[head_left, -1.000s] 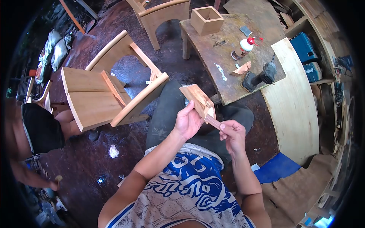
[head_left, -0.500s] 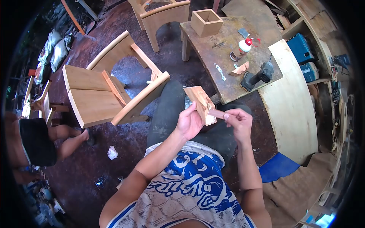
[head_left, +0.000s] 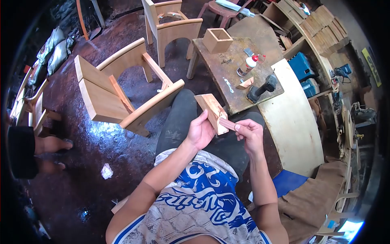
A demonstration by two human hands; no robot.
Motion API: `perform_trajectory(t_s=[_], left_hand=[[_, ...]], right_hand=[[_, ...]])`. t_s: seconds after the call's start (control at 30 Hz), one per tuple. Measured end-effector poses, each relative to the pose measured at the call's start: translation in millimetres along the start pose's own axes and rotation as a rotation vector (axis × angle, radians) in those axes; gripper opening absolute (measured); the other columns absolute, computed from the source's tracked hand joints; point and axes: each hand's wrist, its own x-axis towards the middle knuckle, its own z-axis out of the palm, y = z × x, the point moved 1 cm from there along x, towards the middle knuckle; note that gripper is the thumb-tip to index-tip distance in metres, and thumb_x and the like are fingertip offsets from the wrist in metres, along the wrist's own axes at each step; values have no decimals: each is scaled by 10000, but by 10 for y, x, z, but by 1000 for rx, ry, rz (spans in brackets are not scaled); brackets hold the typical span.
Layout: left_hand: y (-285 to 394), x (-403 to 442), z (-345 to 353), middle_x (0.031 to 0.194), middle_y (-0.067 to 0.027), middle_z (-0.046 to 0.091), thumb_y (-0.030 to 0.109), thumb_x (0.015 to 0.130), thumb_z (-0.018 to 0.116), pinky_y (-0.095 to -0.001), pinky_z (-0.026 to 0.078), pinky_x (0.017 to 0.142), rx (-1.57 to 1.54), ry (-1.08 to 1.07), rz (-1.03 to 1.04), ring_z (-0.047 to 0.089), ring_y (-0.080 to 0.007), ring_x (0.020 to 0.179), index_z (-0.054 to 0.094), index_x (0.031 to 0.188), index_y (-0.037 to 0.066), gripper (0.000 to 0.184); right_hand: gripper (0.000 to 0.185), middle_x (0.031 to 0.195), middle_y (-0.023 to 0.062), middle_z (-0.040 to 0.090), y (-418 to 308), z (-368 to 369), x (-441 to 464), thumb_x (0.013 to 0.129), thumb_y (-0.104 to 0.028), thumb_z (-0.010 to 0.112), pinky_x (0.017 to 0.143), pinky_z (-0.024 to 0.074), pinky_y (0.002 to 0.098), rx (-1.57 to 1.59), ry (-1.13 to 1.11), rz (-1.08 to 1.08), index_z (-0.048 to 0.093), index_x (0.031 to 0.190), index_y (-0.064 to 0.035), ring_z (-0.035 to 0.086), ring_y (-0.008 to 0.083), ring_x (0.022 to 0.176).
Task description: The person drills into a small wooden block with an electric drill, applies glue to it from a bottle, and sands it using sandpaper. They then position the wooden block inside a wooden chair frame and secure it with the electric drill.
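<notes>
My left hand (head_left: 201, 131) is closed around the lower side of a wood block (head_left: 209, 106), thumb along its edge. The block is tilted over my lap, and its near end looks pale and rough. Between the thumb and fingers of my right hand (head_left: 250, 133) is a flat reddish-brown strip (head_left: 227, 124), its far tip against the block's near end. Whether the strip is wood or folded sandpaper, I cannot tell.
A worn low table (head_left: 239, 99) ahead bears a square wooden box (head_left: 217, 40), a glue bottle (head_left: 248, 66), a wood offcut (head_left: 245, 83) and a cordless drill (head_left: 262, 88). A wooden chair (head_left: 158, 97) lies tipped at left. Another person's leg (head_left: 53, 144) is at far left.
The view has swung, so the table and chairs sit differently in it. Both hands keep their hold, and the strip stays at the block's near end.
</notes>
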Motion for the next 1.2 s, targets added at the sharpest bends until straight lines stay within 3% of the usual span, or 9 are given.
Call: perform_trajectory(t_s=[0.13,0.33,0.57,0.7,0.77,0.83,0.97,1.03,1.2], left_hand=[[121,-113,70,1345,-155,572,355,1042,462,-469,446,1081,-34,-36,61,562,-299,1254,443,1409,52,477],[81,-253,188,1350,-136,575,324,1034,482,-486,443,1085,-42,-179,3,568,-313,1251,459,1402,72,446],[85,-344,263,1345,-135,579,329,1028,487,-497,435,1085,38,-64,205,560,-314,1253,456,1414,76,463],[197,-381,253,1317,-149,587,369,1024,484,-471,454,1055,69,15,308,574,-300,1215,462,1402,54,493],[260,-366,122,1265,-138,604,397,1019,494,-462,506,979,68,75,337,617,-290,1133,464,1398,51,514],[291,-377,50,1240,-132,611,413,1015,502,-441,544,906,87,116,378,644,-283,1073,458,1402,49,533],[342,-351,-92,1223,-129,603,416,1017,503,-430,572,821,115,175,439,658,-272,1007,394,1454,49,581],[374,-338,-74,1247,-138,583,412,1022,495,-440,591,793,130,181,480,657,-287,1014,330,1494,48,618],[407,-353,-18,1236,-160,557,395,1031,477,-472,613,787,123,204,596,650,-315,1017,291,1509,27,631]], right_hand=[[83,711,78,673,22,-48,-113,829,-20,740,494,459,209,-34,-84,55,696,884,24,567,80,534],[85,709,75,671,-170,-55,-234,827,-14,741,495,471,216,131,-43,-51,697,889,23,569,72,539],[99,731,75,680,8,-136,-260,834,-39,744,510,467,214,49,-203,-101,701,903,17,594,86,575],[169,780,65,677,143,-553,450,873,-32,712,532,496,216,224,-82,-154,689,1026,37,604,91,607],[185,788,60,672,310,-764,995,894,-38,696,540,507,217,255,-10,-154,679,1062,38,600,91,605],[207,794,50,661,738,-1034,1576,928,-52,664,554,525,223,215,279,-48,661,1116,35,593,92,602],[92,774,54,648,1724,-1341,2457,912,-9,607,470,512,232,187,407,136,648,990,19,598,110,578],[113,707,52,629,1882,-1269,2658,868,15,559,430,475,229,117,424,169,652,932,20,568,112,512],[60,655,45,609,1943,-1160,2978,867,8,585,395,399,226,-13,414,114,644,880,9,544,96,489]])
